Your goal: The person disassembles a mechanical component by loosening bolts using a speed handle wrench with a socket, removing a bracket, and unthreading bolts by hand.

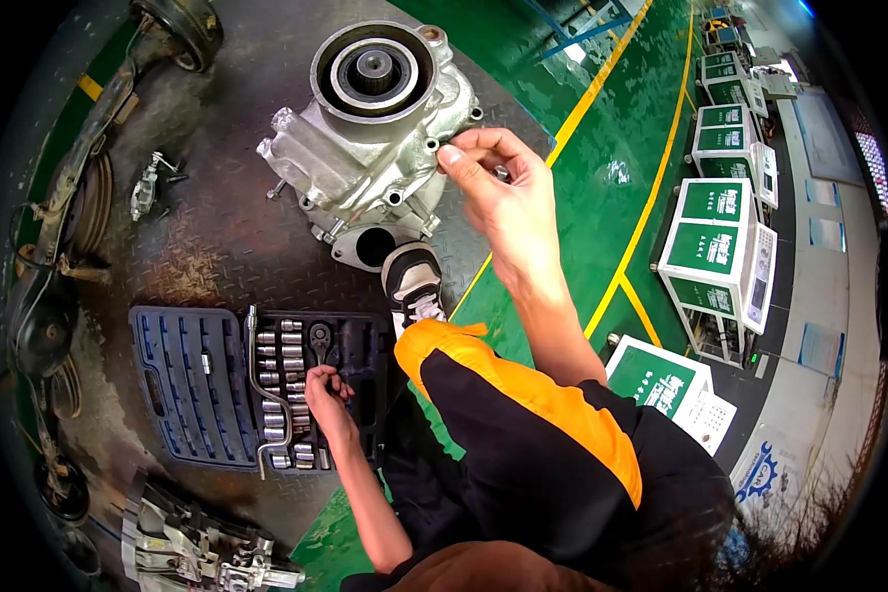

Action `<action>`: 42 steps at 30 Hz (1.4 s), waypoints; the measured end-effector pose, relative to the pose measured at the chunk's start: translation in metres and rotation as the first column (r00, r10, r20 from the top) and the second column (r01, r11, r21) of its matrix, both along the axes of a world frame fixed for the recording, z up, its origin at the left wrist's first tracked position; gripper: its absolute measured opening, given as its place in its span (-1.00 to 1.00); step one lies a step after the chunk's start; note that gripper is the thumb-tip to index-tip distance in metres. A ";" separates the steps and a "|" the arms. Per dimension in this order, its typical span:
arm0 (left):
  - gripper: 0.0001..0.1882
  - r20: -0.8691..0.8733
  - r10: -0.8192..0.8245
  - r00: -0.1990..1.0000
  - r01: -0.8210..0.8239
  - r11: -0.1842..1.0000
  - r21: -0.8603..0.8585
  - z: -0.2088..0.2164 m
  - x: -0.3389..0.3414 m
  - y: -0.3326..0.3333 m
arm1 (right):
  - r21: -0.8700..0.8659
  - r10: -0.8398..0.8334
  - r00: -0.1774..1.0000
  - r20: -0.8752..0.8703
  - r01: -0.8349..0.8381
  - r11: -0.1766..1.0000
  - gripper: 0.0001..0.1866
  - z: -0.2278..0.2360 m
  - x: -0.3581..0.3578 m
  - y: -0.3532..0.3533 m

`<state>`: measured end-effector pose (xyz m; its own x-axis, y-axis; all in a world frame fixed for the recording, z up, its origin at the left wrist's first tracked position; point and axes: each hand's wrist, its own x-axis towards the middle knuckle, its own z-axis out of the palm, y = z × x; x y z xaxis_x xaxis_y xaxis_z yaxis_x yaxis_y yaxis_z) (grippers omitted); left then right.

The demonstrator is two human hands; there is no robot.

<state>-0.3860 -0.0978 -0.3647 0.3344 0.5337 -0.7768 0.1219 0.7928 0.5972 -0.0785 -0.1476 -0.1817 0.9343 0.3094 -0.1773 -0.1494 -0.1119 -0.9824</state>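
Aluminium housing (375, 148) sat on the steel floor plate (217, 247) under the right hand (498, 187), which pinched its flange, while the left hand (328, 390) closed on a socket in the tool case (197, 385) and risked scattering neighbours.

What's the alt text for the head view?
A person's right hand touches the rim of a grey metal housing on a dark floor plate, while the left hand reaches into an open socket set.

Single head-worn fisheye view, steeply downward, close over the steel floor plate (217, 247) and green floor (602, 197).
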 end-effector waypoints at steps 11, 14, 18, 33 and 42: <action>-0.82 0.052 -0.006 0.999 0.008 0.999 -0.033 -0.003 0.005 -0.007 | 0.094 0.040 0.977 -0.208 -0.021 0.995 -0.88 0.021 0.011 -0.011; -0.78 0.034 -0.054 0.998 0.055 0.998 -0.020 -0.007 0.001 -0.008 | -0.018 0.013 1.000 -0.001 -0.013 1.000 -0.85 0.014 0.004 -0.010; -0.79 -0.004 -0.014 1.000 0.014 1.000 0.001 -0.008 -0.017 0.002 | -0.075 0.012 0.972 0.236 0.006 0.997 -0.78 -0.012 -0.008 0.009; -0.83 0.007 0.014 1.000 -0.014 1.000 -0.007 -0.001 -0.005 0.001 | 0.209 -0.122 0.975 -0.188 0.161 0.965 -0.83 0.000 -0.012 0.006; -0.82 0.042 -0.037 0.998 0.038 0.999 -0.023 -0.012 -0.006 -0.004 | -0.035 -0.078 0.991 0.108 0.082 0.996 -0.84 -0.001 -0.012 0.006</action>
